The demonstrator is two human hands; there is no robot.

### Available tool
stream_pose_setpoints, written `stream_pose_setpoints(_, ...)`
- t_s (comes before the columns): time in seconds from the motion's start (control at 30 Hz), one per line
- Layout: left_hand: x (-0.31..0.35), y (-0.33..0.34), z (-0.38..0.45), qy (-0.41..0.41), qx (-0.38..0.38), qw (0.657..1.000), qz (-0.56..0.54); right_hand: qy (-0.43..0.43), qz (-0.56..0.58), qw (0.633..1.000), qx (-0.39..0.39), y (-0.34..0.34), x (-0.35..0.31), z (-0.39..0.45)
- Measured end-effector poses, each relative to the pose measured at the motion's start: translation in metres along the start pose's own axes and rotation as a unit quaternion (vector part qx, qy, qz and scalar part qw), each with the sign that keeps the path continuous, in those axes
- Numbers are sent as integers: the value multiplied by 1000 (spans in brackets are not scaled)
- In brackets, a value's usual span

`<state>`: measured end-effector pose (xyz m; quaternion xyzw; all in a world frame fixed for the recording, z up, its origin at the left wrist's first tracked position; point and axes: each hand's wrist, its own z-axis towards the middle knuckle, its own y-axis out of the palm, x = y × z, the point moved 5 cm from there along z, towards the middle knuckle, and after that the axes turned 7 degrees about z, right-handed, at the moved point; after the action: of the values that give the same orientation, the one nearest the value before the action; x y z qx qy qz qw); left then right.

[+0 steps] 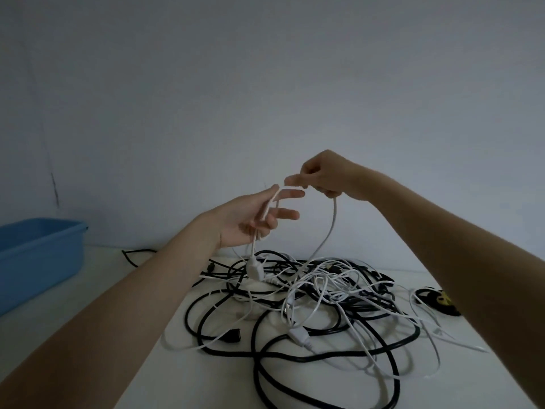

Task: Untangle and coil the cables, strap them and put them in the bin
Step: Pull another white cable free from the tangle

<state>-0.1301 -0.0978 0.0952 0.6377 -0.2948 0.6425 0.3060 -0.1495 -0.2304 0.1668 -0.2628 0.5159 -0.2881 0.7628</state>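
A tangle of black and white cables (309,302) lies on the white table (165,376). Above it, my left hand (250,221) holds a white cable (331,228) between thumb and palm, its other fingers stretched out. The cable's white plug (255,269) dangles just below that hand. My right hand (321,175) pinches the same cable a little higher and to the right, fingers curled round it. From there the cable arcs down into the pile. The blue bin (38,255) stands at the far left.
A coiled black cable with a yellow tag (439,299) sits at the right, partly behind my right forearm. One black cable end (138,255) trails toward the bin. A plain grey wall rises behind the table.
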Motion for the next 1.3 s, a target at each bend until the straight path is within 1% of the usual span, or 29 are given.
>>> stream_pose_setpoints(0.07,-2,2,-3,-9,-27,999,16,3,34,998,50,-3,11,1)
stream_pose_setpoints(0.13,-3,10,-8,-26,-79,995,48,1,110,989,94,-4,17,2)
stream_pose_setpoints(0.2,-2,22,-11,-39,-129,987,82,-2,172,977,126,1,19,4)
stream_pose_setpoints(0.23,-1,27,-11,-39,-145,984,94,2,184,973,136,5,21,5)
stream_pose_setpoints(0.27,2,31,-12,-33,-155,983,95,8,186,973,138,11,23,6)
stream_pose_setpoints(0.33,10,31,-12,-4,-166,985,49,25,208,971,116,27,32,7)
stream_pose_setpoints(0.4,24,23,-14,59,-158,986,-13,44,251,963,89,40,46,5)
stream_pose_setpoints(0.43,31,16,-16,97,-141,984,-43,60,256,961,87,44,54,3)
stream_pose_setpoints(0.5,45,4,-16,153,-100,974,-133,88,225,966,90,47,66,0)
stream_pose_setpoints(0.57,48,-5,-10,162,-56,961,-219,88,146,982,80,52,68,0)
stream_pose_setpoints(0.63,42,-9,-2,142,-11,959,-244,48,17,997,50,60,56,1)
stream_pose_setpoints(0.7,35,-9,4,122,22,962,-243,-3,-95,995,11,71,38,0)
stream_pose_setpoints(0.77,31,-11,9,106,57,970,-213,-24,-135,990,-39,81,23,-3)
stream_pose_setpoints(0.87,26,-19,14,81,113,984,-107,-40,-165,978,-123,88,8,-11)
stream_pose_setpoints(0.93,20,-26,14,47,135,990,-17,-41,-170,974,-141,79,4,-13)
stream_pose_setpoints(1.0,12,-31,12,8,135,990,32,-22,-147,978,-145,64,3,-14)
stream_pose_setpoints(1.07,5,-33,8,-29,109,992,52,-13,-148,980,-136,48,3,-14)
stream_pose_setpoints(1.13,-1,-35,4,-61,75,992,82,-4,-146,984,-106,30,3,-12)
stream_pose_setpoints(1.23,-11,-39,-5,-115,29,982,145,7,-112,993,-27,0,-1,-8)
stream_pose_setpoints(1.3,-17,-33,-9,-138,-26,979,149,2,-75,997,19,-12,-4,-5)
